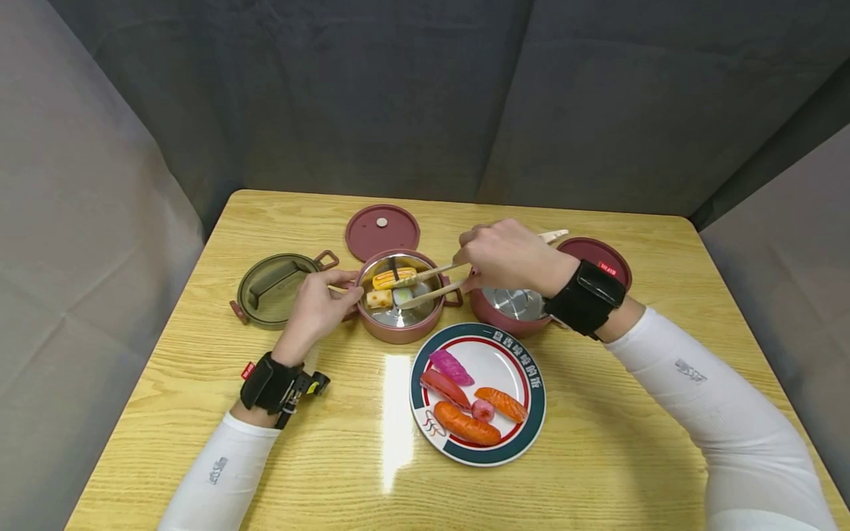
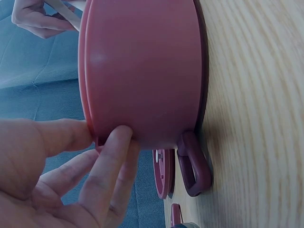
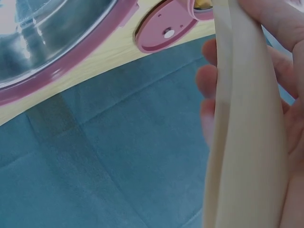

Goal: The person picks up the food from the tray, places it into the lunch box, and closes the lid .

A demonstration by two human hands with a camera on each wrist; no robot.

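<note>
**Two hands at the middle pot, tongs inside it**

Both hands are busy around one pink pot (image 1: 401, 324) at the centre of the table (image 1: 598, 457). The left hand (image 1: 317, 306) grips the pot's left side, thumb and fingers curled against the wall; the left wrist view shows the fingertips (image 2: 121, 137) pressed right onto the pink shell, with a side handle (image 2: 194, 164) just beyond them. The right hand (image 1: 508, 254) comes in from the other side, fingers wrapped round a pair of cream tongs (image 1: 434, 284), and the right wrist view shows those tongs (image 3: 247, 123) lying along the palm. Their two arms stand slightly apart, the tips reaching down into the pot, right at the yellow egg roll (image 1: 393, 278). Whether the tips actually pinch it, I cannot tell. Just below the tips sit a pale yellow cube (image 1: 379, 299) and a whitish piece (image 1: 402, 296).

Directly under the right wrist stands a second pot (image 1: 511, 310), steel inside. Behind the gripped pot lies a round pink lid (image 1: 381, 232); to the left of the left hand lies an olive lid (image 1: 275, 289) with clips. Near the person, below both hands, a plate (image 1: 531, 383) carries several pieces of sushi (image 1: 466, 428).
</note>
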